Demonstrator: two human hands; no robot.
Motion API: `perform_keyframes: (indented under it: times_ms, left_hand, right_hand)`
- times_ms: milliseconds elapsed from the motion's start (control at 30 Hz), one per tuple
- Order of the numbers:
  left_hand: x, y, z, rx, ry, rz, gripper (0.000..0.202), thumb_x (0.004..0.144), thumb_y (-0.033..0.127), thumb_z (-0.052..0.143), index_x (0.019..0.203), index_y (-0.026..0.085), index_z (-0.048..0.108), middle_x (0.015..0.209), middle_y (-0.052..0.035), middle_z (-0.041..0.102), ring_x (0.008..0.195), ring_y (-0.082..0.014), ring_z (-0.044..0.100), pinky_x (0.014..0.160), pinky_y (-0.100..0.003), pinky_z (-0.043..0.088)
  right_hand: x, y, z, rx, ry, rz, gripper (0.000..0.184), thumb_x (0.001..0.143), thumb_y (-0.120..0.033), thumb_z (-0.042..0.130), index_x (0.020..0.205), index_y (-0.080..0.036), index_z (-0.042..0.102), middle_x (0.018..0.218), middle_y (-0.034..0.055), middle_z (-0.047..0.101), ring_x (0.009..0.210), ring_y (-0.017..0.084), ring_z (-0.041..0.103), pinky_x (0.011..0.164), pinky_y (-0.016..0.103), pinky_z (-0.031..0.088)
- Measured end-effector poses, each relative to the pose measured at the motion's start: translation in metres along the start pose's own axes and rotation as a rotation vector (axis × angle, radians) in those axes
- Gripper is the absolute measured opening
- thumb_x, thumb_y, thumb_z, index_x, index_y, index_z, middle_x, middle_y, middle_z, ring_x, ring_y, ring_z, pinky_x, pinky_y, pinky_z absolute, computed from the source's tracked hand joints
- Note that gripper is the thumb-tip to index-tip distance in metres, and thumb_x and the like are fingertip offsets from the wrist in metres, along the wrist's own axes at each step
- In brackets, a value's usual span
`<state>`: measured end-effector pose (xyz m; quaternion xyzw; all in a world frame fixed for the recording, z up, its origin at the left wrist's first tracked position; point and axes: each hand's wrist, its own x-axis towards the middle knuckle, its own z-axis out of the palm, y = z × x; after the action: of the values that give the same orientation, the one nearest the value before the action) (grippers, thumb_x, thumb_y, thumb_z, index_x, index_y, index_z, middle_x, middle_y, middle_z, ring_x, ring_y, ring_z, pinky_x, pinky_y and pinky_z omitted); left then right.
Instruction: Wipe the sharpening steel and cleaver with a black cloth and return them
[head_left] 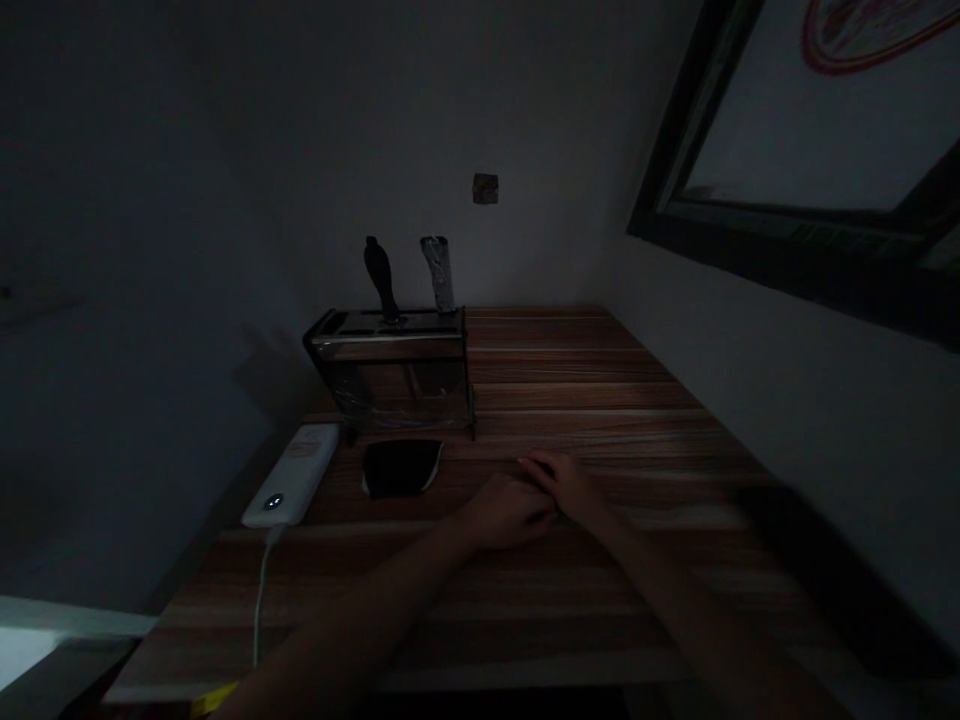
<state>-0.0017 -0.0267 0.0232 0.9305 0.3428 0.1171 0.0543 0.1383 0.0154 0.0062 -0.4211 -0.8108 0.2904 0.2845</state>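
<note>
My left hand [508,512] is closed, with its fingers curled, low over the wood-grain table [585,400]. Whatever is inside it, if anything, is hidden by the fingers and the dark. Against it from the right lies my right hand [574,488], its fingers stretched out leftward and touching or overlapping the left one. No object shows in the right hand. Left of both hands is a small dark piece with a pale edge [401,468], of a kind I cannot make out.
A knife rack [397,335] with a dark handle [380,275] and a wrapped handle [439,272] stands behind. At left lies a white power bank [300,470] with a cable [259,605]. A long dark object [840,575] lies by the right wall, below a framed window [787,225].
</note>
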Motion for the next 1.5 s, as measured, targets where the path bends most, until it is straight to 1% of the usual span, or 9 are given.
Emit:
perform_keyframes:
  times_ms: [267,367,533,800,1133,1300,1500]
  left_hand:
    - [0.0001,0.0,0.0006,-0.035,-0.004,-0.007,0.019,0.082,0.026,0.042,0.074,0.019,0.057,0.076,-0.0006,0.065,0.066,-0.0122,0.057,0.059,-0.021,0.038]
    - [0.0001,-0.0006,0.0018,-0.042,-0.002,-0.004,0.019,0.082,0.026,0.041,0.075,0.019,0.057,0.077,-0.001,0.065,0.069,-0.0128,0.058,0.062,-0.022,0.039]
    - [-0.0003,-0.0016,0.0037,-0.055,-0.002,-0.011,0.02,0.082,0.027,0.04,0.074,0.018,0.057,0.077,-0.0015,0.065,0.068,-0.0129,0.059,0.062,-0.022,0.039]
    - [-0.0004,0.0005,0.0004,-0.037,-0.006,-0.017,0.02,0.082,0.027,0.041,0.075,0.019,0.057,0.076,-0.0013,0.065,0.067,-0.0127,0.058,0.061,-0.022,0.039]
    - [-0.0007,-0.0015,0.0038,-0.059,-0.001,-0.012,0.02,0.082,0.026,0.04,0.074,0.018,0.057,0.075,-0.0016,0.065,0.067,-0.0126,0.058,0.061,-0.022,0.039]
    - [-0.0007,-0.0011,0.0027,-0.057,-0.001,-0.015,0.02,0.082,0.027,0.041,0.075,0.018,0.058,0.076,-0.0018,0.065,0.069,-0.0129,0.058,0.064,-0.022,0.039]
    - [-0.0001,-0.0001,0.0021,-0.034,-0.012,-0.021,0.019,0.081,0.026,0.042,0.073,0.018,0.058,0.075,-0.0014,0.065,0.068,-0.0128,0.059,0.062,-0.022,0.039]
  right_hand:
    - [-0.0005,-0.004,-0.0027,-0.033,-0.009,-0.003,0.036,0.084,-0.042,0.037,0.068,-0.018,0.058,0.062,0.0001,0.059,0.06,0.013,0.054,0.058,0.023,0.036]
    - [-0.0009,-0.0054,-0.0035,-0.026,-0.008,-0.004,0.036,0.084,-0.042,0.037,0.067,-0.017,0.057,0.062,0.0,0.059,0.059,0.013,0.053,0.058,0.023,0.036]
    - [-0.0013,-0.0071,-0.0044,-0.012,-0.008,-0.006,0.037,0.085,-0.042,0.036,0.067,-0.017,0.058,0.06,0.0003,0.058,0.059,0.013,0.053,0.057,0.023,0.036]
    - [-0.0006,-0.005,-0.0026,-0.022,-0.006,-0.008,0.036,0.084,-0.042,0.037,0.068,-0.017,0.058,0.062,0.0001,0.059,0.06,0.013,0.054,0.058,0.023,0.036]
    - [-0.0013,-0.006,-0.0034,-0.018,0.0,-0.008,0.036,0.084,-0.042,0.037,0.067,-0.017,0.058,0.061,-0.0001,0.058,0.059,0.013,0.053,0.057,0.023,0.036]
    - [-0.0006,-0.0042,-0.0021,-0.012,0.004,-0.011,0.035,0.084,-0.042,0.039,0.07,-0.017,0.06,0.064,0.0007,0.061,0.06,0.013,0.053,0.059,0.023,0.037]
    - [-0.0004,-0.0047,-0.0023,-0.011,-0.006,-0.007,0.036,0.084,-0.042,0.038,0.068,-0.017,0.059,0.062,0.0,0.059,0.059,0.013,0.053,0.057,0.023,0.036]
